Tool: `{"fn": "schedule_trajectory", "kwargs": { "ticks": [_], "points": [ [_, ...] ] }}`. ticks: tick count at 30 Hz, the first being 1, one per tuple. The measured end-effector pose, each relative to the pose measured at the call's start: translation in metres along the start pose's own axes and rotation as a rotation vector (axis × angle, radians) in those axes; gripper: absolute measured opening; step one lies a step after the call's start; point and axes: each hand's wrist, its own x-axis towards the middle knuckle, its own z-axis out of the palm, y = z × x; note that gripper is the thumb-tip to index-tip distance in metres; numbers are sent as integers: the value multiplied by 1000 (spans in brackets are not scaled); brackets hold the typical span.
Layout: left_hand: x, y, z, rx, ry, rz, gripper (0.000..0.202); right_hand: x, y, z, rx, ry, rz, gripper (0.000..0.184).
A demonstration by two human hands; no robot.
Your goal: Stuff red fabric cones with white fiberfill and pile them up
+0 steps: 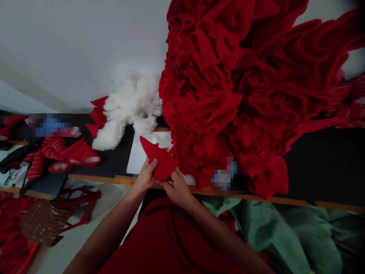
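Note:
A small red felt pointed hat [160,160] is held between my two hands over the table's front edge, its tip pointing up and left. My left hand [147,172] grips its left side, thumb on top. At its lower right, my right hand [177,185] has hold of the edge; some of those fingers are hidden under the cloth. Behind the hat lies a white sheet [136,158] on the dark table. A tall heap of red felt pieces [205,106] rises just to the right. White stuffing [129,101] sits in a fluffy pile at the back.
Red striped cloth pieces and stuffed red pieces [81,154] lie on the table at left. A brown woven chair [45,220] stands at lower left by red material. Green fabric [273,224] hangs below the table edge [285,201] at right. A pale wall [71,45] closes the back.

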Motion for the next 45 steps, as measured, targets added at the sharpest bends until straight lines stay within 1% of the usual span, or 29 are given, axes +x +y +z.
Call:
{"fn": "schedule_trajectory", "kwargs": {
  "ticks": [2, 5, 7, 9, 12, 13, 16, 18, 20, 22, 23, 25, 28, 31, 34, 36, 38, 39, 41, 43, 45],
  "points": [
    [-3, 0, 2, 14, 11, -19, 68, 3, 1, 0, 64, -68, 49, 35],
    [-8, 1, 4, 46, -9, -71, 68, 9, 0, -1, 234, -203, 138, 25],
    [-10, 2, 4, 62, -37, -86, 69, 11, 0, -2, 328, -242, 177, 25],
    [-10, 3, 2, 65, -50, -100, 69, 12, -1, -2, 442, -228, 221, 22],
    [-7, 3, -2, 55, -48, -134, 70, 13, -2, -1, 723, -158, 322, 8],
    [-6, 3, -4, 50, -46, -129, 70, 13, -3, -2, 814, -132, 349, 9],
    [-3, 1, -7, 46, -43, -96, 72, 14, -4, -3, 1018, -96, 406, 20],
    [-2, -1, -7, 52, -47, -92, 72, 14, -3, -3, 1100, -78, 414, 25],
    [-2, -3, -6, 66, -50, -88, 72, 15, 1, -2, 1118, -60, 400, 25],
    [-1, -4, -6, 88, -22, -72, 71, 14, 5, -1, 1036, -57, 373, 20],
    [0, -4, -6, 94, 8, -61, 70, 14, 8, -1, 944, -52, 348, 18],
    [3, -4, -7, 74, 88, -27, 65, 12, 11, -1, 672, -30, 252, 18],
    [9, -4, -9, 10, 164, 14, 54, 7, 13, -2, 274, 3, 53, 29],
    [13, -5, -10, -23, 151, 5, 48, 6, 14, -1, -23, -59, -76, 37],
    [13, -6, -8, -62, 144, 1, 46, 8, 13, 0, -275, -128, -79, 45],
    [13, -5, -7, -99, 166, -25, 38, 9, 13, 0, -348, -131, -61, 49],
    [13, -2, -7, -152, 214, -98, 26, 8, 13, 0, -361, -95, -81, 49],
    [13, -1, -7, -179, 237, -143, 24, 8, 14, 0, -358, -72, -104, 48],
    [14, 1, -6, -223, 271, -202, 27, 7, 14, 2, -352, -61, -153, 45],
    [14, 1, -5, -241, 286, -215, 30, 6, 14, 5, -362, -110, -169, 43],
    [13, 0, -3, -245, 283, -214, 30, 6, 14, 7, -384, -159, -150, 41]
  ]
}}
